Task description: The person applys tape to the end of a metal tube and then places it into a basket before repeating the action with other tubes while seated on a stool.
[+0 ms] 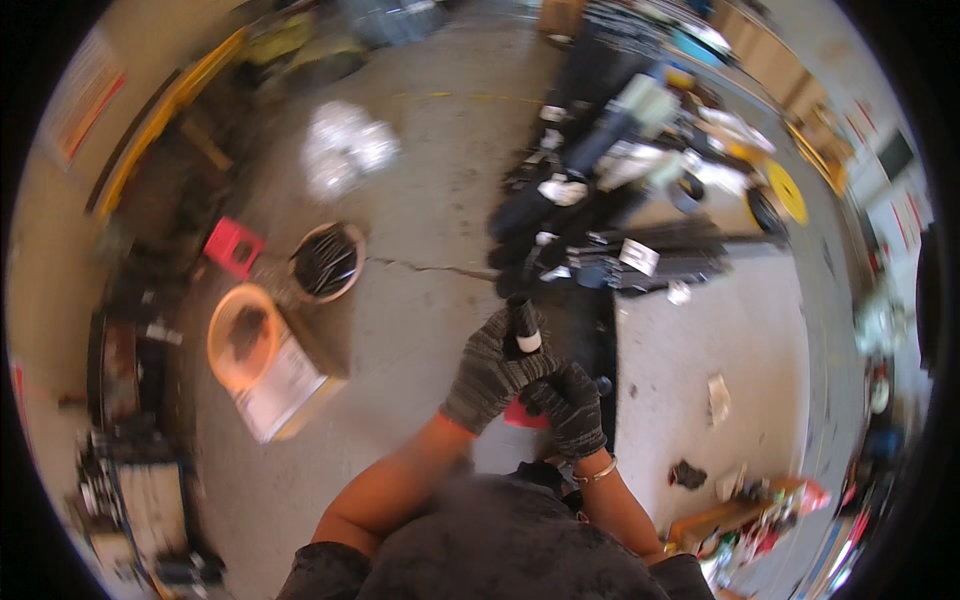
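Both hands wear dark grey knit gloves and are close together in front of my body. My left hand (485,375) is wrapped around a short black tube (521,312) with a white band near its lower end. The tube stands up out of that grip, tilted slightly. My right hand (572,412) is closed just below and to the right, against the left one. Whatever lies inside its curled fingers is hidden. A pink-red piece (525,414) shows just under the hands; its kind is unclear.
Long black tubes (625,245) are heaped on the pale table (760,340) to the right, near a yellow reel (786,192). Left on the floor are an orange tub (215,340) on a box (290,385), a round bin of black pieces (355,240) and clear plastic bags (345,148).
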{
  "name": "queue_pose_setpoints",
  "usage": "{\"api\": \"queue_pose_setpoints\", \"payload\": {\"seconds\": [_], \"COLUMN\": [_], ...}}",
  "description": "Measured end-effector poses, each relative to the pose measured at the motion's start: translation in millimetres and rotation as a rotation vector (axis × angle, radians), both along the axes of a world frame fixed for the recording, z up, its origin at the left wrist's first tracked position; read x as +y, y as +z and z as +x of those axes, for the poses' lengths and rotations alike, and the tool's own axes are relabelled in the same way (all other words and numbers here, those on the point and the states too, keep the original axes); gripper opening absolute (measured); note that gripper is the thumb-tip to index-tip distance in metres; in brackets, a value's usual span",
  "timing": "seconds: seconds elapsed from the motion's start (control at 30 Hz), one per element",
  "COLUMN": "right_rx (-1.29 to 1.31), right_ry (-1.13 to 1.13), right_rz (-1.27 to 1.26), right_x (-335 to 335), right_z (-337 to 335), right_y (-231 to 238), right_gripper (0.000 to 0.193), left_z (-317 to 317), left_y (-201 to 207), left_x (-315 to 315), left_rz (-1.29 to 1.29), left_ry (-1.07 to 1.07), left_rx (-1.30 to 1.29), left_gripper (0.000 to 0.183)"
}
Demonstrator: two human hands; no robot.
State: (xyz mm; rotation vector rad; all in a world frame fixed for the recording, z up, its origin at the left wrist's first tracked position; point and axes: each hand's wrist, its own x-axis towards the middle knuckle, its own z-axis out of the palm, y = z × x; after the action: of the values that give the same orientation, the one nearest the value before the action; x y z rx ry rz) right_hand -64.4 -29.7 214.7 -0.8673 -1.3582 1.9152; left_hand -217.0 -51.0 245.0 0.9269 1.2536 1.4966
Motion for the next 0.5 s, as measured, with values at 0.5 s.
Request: {"api": "queue_pose_setpoints", "payload": {"seconds": [0.5], "right_rx": [-0.009], "right_ry": [0.716], "right_rz": [-0.330], "right_x": [-48.5], "right_z": [-267.5], "right_y": [12.2], "right_gripper": [0.020], "left_z": [-221.9], "left_y": [3.2], "left_x": [-139.9], "left_rz": [0.122], "left_ry": [0.648], "left_rx": [-0.463], "left_gripper": [0.034]}}
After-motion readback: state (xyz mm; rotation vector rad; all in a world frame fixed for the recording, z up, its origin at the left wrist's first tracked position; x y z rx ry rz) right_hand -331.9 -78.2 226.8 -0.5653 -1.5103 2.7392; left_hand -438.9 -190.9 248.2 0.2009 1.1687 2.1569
